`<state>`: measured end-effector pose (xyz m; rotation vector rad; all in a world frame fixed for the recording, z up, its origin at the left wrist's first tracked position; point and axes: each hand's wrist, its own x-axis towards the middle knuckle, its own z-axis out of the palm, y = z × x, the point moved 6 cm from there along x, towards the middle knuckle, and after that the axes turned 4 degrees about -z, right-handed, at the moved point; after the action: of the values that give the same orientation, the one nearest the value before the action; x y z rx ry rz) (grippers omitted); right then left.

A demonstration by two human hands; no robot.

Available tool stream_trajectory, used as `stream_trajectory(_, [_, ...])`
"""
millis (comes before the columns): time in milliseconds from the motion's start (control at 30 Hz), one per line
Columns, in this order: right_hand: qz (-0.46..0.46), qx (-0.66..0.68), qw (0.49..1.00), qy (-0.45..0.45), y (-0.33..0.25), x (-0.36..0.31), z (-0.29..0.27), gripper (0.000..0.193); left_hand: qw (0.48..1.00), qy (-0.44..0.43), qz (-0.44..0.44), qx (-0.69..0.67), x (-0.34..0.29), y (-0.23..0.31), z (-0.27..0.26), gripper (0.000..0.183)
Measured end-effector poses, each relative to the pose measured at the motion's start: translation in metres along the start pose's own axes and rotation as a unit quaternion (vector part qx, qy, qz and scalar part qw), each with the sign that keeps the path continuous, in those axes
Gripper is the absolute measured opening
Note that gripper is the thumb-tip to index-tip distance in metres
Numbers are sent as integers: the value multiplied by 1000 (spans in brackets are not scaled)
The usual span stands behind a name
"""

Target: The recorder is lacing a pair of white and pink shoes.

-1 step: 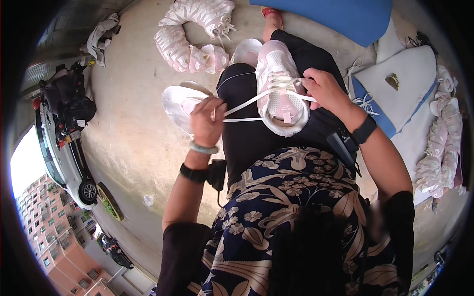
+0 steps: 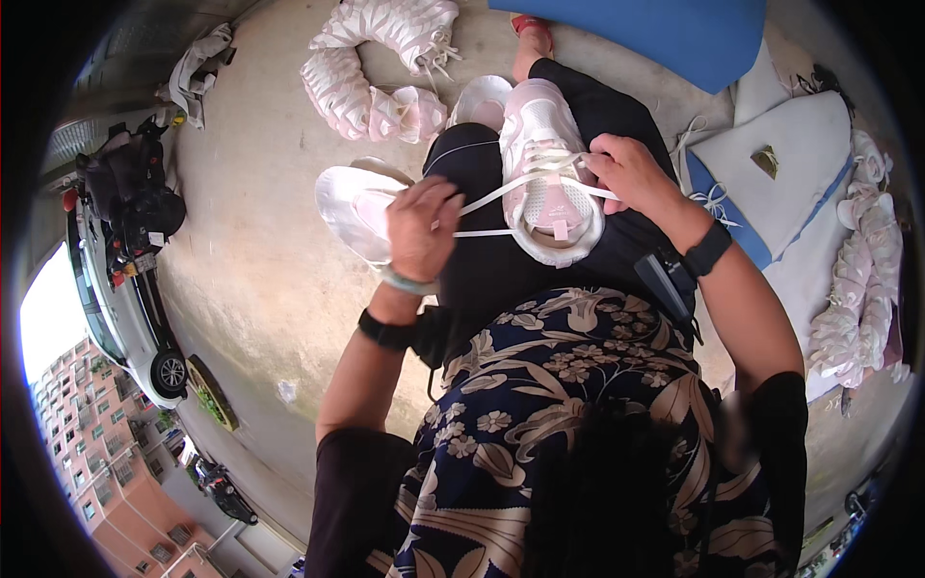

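A white and pink sneaker (image 2: 541,159) rests on my black-trousered lap, toe pointing away from me. My left hand (image 2: 422,229), left of the shoe, is closed on a white shoelace (image 2: 515,187); two strands run from it to the shoe, one over the laced front and one at the collar. My right hand (image 2: 626,173) pinches the lace at the shoe's right side, fingers against the upper. Under and beyond my left hand, pale shoe pieces (image 2: 347,204) lie by my knee, partly hidden by the hand.
A curved row of white-pink shoe uppers (image 2: 337,87) lies on the concrete floor ahead. To the right are grey and blue sheets (image 2: 771,159) and another stack of uppers (image 2: 858,289). A blue panel (image 2: 665,34) is at the top. A scooter (image 2: 130,193) and a white car (image 2: 120,299) stand left.
My left hand has shifted a little to the right, toward the sneaker, with the lace still in it. My right hand and the shoe are nearly unchanged.
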<state>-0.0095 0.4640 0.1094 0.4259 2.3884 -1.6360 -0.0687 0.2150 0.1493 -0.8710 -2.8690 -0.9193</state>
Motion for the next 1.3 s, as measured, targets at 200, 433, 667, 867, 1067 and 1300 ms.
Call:
stream_trajectory(200, [-106, -21, 994, 24, 14, 21, 11, 15, 993, -28, 84, 77, 26, 49, 43, 19])
stream_trajectory(433, [-149, -67, 972, 169, 12, 10, 11, 5, 996, -47, 44, 60, 31, 52, 47, 17])
stream_trajectory(667, [-136, 70, 987, 51, 9, 10, 9, 6, 993, -101, 5, -55, 31, 51, 51, 10])
stream_trajectory(867, [9, 108, 994, -2, 15, 13, 13, 11, 994, -96, 40, -46, 27, 60, 47, 7])
stream_trajectory(1067, [-45, -48, 996, 61, 20, 22, 13, 14, 993, -80, 64, -63, 27, 64, 42, 6])
stream_trajectory(1300, [-53, -30, 996, 67, 17, 21, 14, 12, 987, -110, 84, -83, 37, 70, -9, 9])
